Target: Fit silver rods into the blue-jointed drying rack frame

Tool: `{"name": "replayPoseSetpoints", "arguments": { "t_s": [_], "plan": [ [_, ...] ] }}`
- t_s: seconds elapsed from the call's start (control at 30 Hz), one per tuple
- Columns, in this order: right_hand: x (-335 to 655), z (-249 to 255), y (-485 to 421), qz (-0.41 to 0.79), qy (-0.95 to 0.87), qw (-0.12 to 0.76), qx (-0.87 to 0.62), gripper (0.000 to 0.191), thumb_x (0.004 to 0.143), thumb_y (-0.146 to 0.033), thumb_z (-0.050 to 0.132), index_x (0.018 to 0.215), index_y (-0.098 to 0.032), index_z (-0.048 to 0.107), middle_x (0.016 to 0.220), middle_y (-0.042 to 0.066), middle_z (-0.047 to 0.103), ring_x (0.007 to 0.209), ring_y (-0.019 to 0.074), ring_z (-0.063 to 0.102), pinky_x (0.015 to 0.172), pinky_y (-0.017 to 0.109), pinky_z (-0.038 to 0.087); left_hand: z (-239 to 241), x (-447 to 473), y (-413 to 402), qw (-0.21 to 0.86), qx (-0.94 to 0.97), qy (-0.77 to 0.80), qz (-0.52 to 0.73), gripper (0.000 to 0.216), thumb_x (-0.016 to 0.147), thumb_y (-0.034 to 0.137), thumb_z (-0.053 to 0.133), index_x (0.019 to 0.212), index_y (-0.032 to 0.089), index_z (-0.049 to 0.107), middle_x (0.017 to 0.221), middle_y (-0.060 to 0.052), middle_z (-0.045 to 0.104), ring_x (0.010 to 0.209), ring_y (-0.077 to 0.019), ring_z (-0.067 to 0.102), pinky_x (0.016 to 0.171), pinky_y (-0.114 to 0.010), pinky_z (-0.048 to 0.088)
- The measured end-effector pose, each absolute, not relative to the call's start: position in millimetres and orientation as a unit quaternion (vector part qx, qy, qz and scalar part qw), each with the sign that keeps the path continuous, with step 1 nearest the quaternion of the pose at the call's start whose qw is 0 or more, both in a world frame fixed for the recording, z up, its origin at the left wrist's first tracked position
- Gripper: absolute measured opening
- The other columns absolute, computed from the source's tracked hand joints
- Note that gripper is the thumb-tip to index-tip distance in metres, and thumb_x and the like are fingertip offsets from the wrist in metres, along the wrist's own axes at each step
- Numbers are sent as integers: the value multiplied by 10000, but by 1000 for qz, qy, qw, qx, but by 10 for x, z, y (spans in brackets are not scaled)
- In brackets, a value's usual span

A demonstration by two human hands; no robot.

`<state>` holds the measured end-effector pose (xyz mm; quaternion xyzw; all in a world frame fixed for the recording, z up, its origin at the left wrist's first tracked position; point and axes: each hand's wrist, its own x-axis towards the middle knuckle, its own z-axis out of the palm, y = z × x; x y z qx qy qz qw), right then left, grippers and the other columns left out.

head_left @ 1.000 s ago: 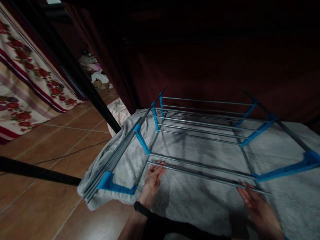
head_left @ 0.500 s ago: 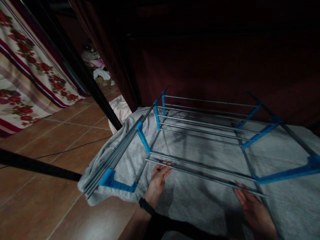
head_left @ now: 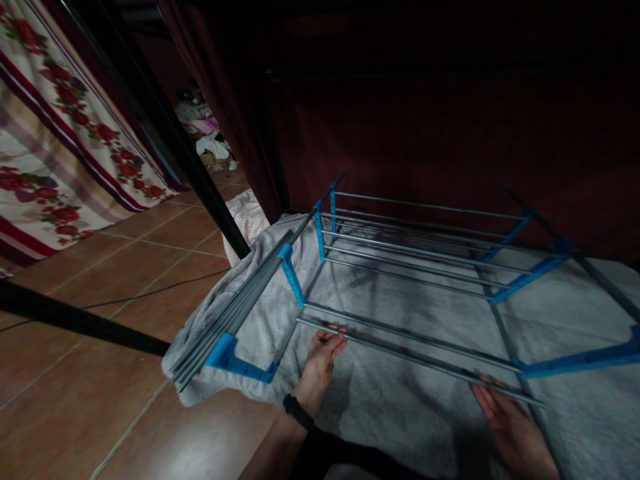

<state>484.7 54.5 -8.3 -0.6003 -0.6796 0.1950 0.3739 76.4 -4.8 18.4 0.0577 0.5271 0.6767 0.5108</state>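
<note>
A grey metal rod spans the front of a partly assembled rack, held by both my hands. My left hand pinches it near its left end, fingers curled over it. Towards the other end my right hand grips it with the fingertips. The rack lies on a grey blanket, with blue plastic brackets joining its side tubes and several crosswise rods. Just behind the held rod runs another crossbar, fitted between two brackets. Whether the held rod's ends touch the side tubes I cannot tell.
Several loose grey rods lie bundled on the blanket at left, beside a blue bracket. Black metal posts rise at left. A thin cable crosses the tiled floor. A dark red curtain hangs behind.
The view has shifted slightly, so everything appears a little further right. Both hands keep the same hold on the rod, which has barely moved relative to the rack.
</note>
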Motion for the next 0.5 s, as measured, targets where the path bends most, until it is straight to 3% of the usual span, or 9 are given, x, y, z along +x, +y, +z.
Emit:
{"name": "replayPoseSetpoints", "arguments": {
  "t_s": [0.27,0.5],
  "plan": [
    [4942,-59,606,263,-662,372,-596,284,765,-414,631,869,-239,829,1022,172,820,1194,443,743,1111,630,583,238,806,-39,502,41,525,686,414,526,254,1025,721,249,660,910,-28,774,916,-209,744,938,-357,582],
    [4948,-42,581,357,-567,404,-623,175,699,-354,674,815,-281,781,936,103,797,1141,374,753,1182,597,540,308,830,-41,504,32,521,688,451,474,285,1062,674,254,659,767,7,702,783,-168,696,856,-319,584]
  ]
}}
